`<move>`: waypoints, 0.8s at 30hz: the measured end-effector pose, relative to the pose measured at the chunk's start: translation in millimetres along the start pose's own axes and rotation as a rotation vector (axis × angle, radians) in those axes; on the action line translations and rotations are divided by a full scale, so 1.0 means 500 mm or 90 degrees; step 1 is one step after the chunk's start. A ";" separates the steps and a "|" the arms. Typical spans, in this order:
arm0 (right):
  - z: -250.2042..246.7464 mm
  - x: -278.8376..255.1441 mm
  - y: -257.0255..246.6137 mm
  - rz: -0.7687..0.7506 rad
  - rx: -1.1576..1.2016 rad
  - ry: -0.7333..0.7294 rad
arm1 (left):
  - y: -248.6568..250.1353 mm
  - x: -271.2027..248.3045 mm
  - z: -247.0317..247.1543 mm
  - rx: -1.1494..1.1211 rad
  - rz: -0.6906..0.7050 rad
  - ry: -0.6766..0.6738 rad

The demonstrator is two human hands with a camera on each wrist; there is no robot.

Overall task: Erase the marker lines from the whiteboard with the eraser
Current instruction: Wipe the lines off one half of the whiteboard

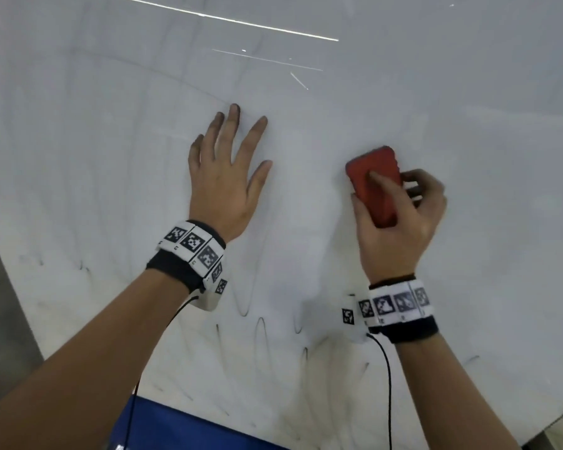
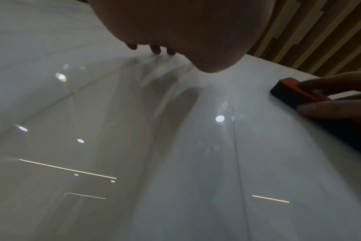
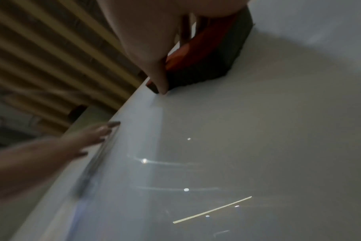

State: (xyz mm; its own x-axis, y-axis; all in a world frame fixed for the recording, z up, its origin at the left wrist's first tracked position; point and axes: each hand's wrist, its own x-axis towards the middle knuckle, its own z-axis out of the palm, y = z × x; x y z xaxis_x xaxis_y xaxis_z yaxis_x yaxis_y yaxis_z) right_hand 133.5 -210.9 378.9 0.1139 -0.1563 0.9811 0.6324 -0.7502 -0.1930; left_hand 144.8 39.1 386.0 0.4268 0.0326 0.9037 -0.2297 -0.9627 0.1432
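A white whiteboard (image 1: 468, 222) lies flat and fills most of the head view. My right hand (image 1: 400, 219) grips a red eraser (image 1: 374, 180) with a dark felt underside, pressed on the board right of centre. The eraser (image 2: 293, 93) shows at the right edge of the left wrist view, and the eraser (image 3: 206, 53) sits at the top of the right wrist view. My left hand (image 1: 228, 170) lies flat on the board with fingers spread, left of the eraser. Faint black marker lines (image 1: 260, 332) and smears remain near the board's front edge.
A blue surface (image 1: 182, 427) shows below the board's front edge. A grey floor strip (image 1: 0, 303) runs along the left. Black cables (image 1: 387, 384) hang from both wristbands. Ceiling lights reflect as bright streaks (image 1: 241, 22) at the far side of the board.
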 end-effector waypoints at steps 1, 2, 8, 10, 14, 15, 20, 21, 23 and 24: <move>0.013 -0.013 -0.008 -0.013 -0.008 -0.014 | -0.007 0.005 -0.008 0.003 0.008 0.012; 0.025 -0.056 -0.011 -0.053 -0.020 -0.057 | -0.015 0.011 -0.016 0.005 0.017 0.019; -0.038 -0.473 0.065 -0.222 -0.039 -0.491 | -0.082 0.007 -0.046 0.035 -0.026 0.028; -0.037 -0.459 0.063 -0.222 -0.040 -0.496 | -0.103 -0.006 -0.041 0.039 -0.024 -0.006; 0.029 -0.209 -0.016 -0.145 -0.041 -0.243 | -0.106 -0.023 -0.024 0.014 -0.033 -0.030; 0.047 -0.128 -0.039 -0.104 -0.038 -0.161 | -0.100 -0.023 -0.022 0.000 -0.045 -0.021; 0.109 0.079 -0.108 0.025 0.017 0.013 | -0.087 -0.020 -0.017 -0.047 -0.082 0.004; 0.119 0.048 -0.114 0.016 0.011 -0.010 | -0.087 -0.020 -0.016 -0.045 -0.082 0.004; 0.129 -0.084 -0.114 -0.003 0.006 -0.101 | -0.085 -0.023 -0.011 -0.034 -0.085 0.007; 0.125 -0.172 -0.109 -0.013 0.001 -0.159 | -0.083 -0.025 -0.009 -0.028 -0.088 0.008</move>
State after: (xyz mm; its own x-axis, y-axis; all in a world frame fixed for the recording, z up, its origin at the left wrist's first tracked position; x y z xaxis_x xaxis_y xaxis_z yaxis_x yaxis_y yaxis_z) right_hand 137.0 -116.3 306.0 0.2872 0.0226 0.9576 0.6374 -0.7508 -0.1734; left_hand 145.2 80.0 370.7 0.4455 0.1678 0.8794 -0.2075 -0.9362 0.2838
